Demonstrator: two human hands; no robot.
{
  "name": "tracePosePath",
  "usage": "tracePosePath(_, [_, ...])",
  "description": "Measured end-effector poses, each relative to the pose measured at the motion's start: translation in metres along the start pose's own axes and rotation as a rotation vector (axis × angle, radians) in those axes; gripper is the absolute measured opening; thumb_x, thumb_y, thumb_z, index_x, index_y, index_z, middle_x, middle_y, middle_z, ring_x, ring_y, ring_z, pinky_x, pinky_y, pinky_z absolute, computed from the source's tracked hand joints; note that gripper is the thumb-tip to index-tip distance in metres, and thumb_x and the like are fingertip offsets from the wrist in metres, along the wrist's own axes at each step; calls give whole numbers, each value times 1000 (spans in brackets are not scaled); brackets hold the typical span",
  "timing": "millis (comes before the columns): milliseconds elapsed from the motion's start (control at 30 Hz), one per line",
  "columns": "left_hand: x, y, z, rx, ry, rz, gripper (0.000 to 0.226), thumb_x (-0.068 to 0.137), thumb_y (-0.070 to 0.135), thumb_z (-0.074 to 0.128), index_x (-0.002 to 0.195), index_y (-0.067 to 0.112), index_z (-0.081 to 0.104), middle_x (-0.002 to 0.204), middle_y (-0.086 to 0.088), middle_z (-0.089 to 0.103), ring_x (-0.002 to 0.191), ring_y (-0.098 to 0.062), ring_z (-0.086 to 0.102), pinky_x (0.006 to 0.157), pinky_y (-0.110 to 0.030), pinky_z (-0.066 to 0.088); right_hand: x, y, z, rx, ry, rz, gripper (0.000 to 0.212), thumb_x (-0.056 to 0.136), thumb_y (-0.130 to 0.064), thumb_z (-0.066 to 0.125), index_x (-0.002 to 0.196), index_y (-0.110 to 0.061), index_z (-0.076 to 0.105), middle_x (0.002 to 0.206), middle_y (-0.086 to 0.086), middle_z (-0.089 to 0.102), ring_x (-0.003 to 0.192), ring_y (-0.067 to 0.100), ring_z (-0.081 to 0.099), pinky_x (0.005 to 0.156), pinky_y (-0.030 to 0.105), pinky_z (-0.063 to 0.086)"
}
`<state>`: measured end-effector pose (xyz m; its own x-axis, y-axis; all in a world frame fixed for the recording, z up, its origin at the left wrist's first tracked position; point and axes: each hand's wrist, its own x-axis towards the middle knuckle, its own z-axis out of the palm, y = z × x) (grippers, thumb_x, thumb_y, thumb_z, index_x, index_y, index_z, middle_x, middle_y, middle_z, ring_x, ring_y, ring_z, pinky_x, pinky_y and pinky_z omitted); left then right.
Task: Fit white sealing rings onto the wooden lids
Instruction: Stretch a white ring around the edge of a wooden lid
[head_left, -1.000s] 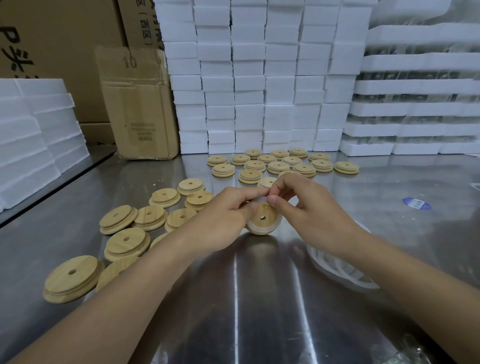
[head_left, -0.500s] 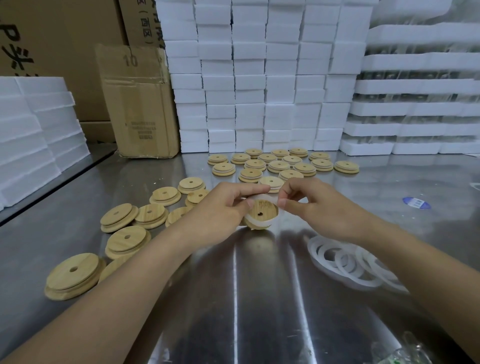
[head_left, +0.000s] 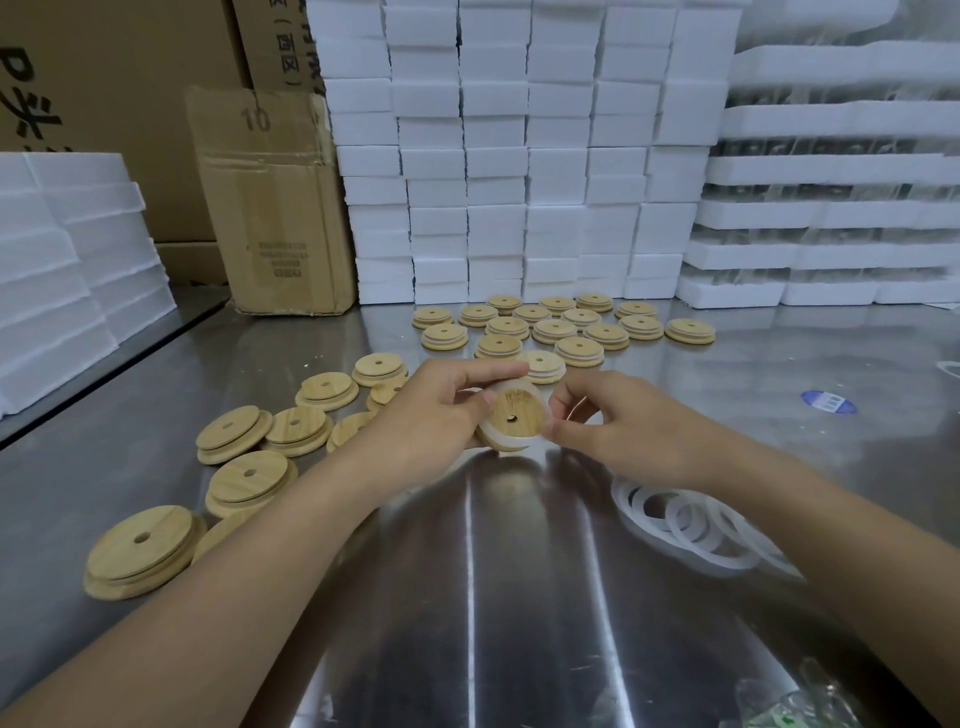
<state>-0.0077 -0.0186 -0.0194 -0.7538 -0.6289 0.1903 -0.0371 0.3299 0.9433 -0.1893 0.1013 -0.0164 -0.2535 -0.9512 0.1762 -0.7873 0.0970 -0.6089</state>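
My left hand (head_left: 441, 402) grips a round wooden lid (head_left: 514, 415) with a small centre hole, tilted toward me above the steel table. A white sealing ring (head_left: 498, 439) lies around the lid's inner step. My right hand (head_left: 613, 421) pinches the ring's right edge against the lid. Loose white rings (head_left: 691, 530) lie in a pile under my right forearm. Bare wooden lids (head_left: 244, 478) are spread at the left. Several lids with white rings (head_left: 561, 330) sit in rows at the back.
A steel table (head_left: 519, 597) carries everything. White foam blocks (head_left: 519, 156) are stacked along the back and at the left. A cardboard box (head_left: 270, 208) stands at the back left. A blue sticker (head_left: 828, 401) is on the right; a plastic bag (head_left: 779, 706) lies at the bottom right.
My right hand has drawn to the right along the lid's rim, uncovering the lid's face, and the ring now sits around the lid. The left hand keeps its hold.
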Motion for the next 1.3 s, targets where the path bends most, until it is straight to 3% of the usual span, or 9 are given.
tracePosePath(100, [0, 3, 1, -63, 50, -2, 44, 109, -5, 46, 134, 21, 72, 134, -2, 71, 123, -18, 70, 90, -37, 65, 1, -1, 0, 75, 63, -8, 14, 96, -31, 71, 87, -22, 68, 86, -7, 73, 86, 19, 69, 76, 33, 53])
tracePosePath(267, [0, 3, 3, -132, 85, 5, 45, 102, -8, 55, 130, 22, 73, 125, -5, 72, 116, -22, 72, 86, -46, 67, 3, -5, 0, 254, 179, -35, 8, 97, -17, 69, 90, -14, 69, 87, 6, 78, 90, 29, 74, 91, 54, 57])
tracePosePath(500, [-3, 0, 3, -58, 56, 5, 23, 98, 15, 76, 120, 19, 80, 107, -1, 82, 102, -19, 78, 81, -42, 68, 1, -8, 4, 226, 257, -179, 10, 99, -18, 69, 90, -20, 72, 89, -6, 75, 89, 10, 70, 88, 32, 56])
tracePosePath(700, [0, 5, -4, -108, 182, 10, 18, 95, 12, 79, 111, 19, 82, 108, -7, 81, 101, -22, 79, 78, -45, 68, 5, -5, -11, 208, 189, -114, 13, 100, -24, 70, 95, -13, 76, 101, -1, 78, 100, 11, 71, 99, 38, 52])
tracePosePath(867, [-1, 2, 3, -193, 233, 4, 19, 97, 9, 77, 111, 21, 80, 109, -7, 80, 102, -20, 78, 78, -43, 68, 4, -4, -4, 230, 243, -103, 16, 97, -28, 74, 89, -15, 76, 93, -1, 77, 91, 14, 71, 89, 40, 55])
tracePosePath(1033, [1, 0, 2, -340, 251, -4, 15, 99, 11, 74, 112, 17, 77, 110, -9, 80, 103, -21, 78, 77, -40, 68, 4, -2, 3, 328, 227, -80, 18, 94, -28, 78, 87, -12, 74, 91, 21, 73, 77, 35, 63, 71, 41, 48])
tracePosePath(1100, [3, 0, 2, -350, 245, 4, 17, 99, 11, 74, 115, 15, 76, 110, -9, 80, 103, -20, 78, 77, -40, 67, 4, -3, 4, 335, 261, -107, 15, 95, -24, 76, 85, -14, 73, 88, 10, 75, 82, 32, 67, 73, 39, 50])
tracePosePath(1200, [3, -1, 3, -320, 223, 1, 18, 97, 10, 75, 113, 17, 77, 111, -9, 80, 100, -17, 78, 77, -37, 67, 3, -6, 5, 318, 299, -142, 11, 95, -18, 74, 85, -17, 72, 89, -8, 74, 86, 11, 71, 78, 22, 51])
tracePosePath(1300, [2, -5, 7, -246, 194, 11, 16, 94, 15, 80, 110, 17, 81, 108, -8, 81, 91, -14, 79, 73, -30, 65, 3, -7, 6, 299, 293, -162, 11, 95, -16, 71, 84, -20, 70, 90, -10, 73, 90, 9, 70, 82, 26, 52])
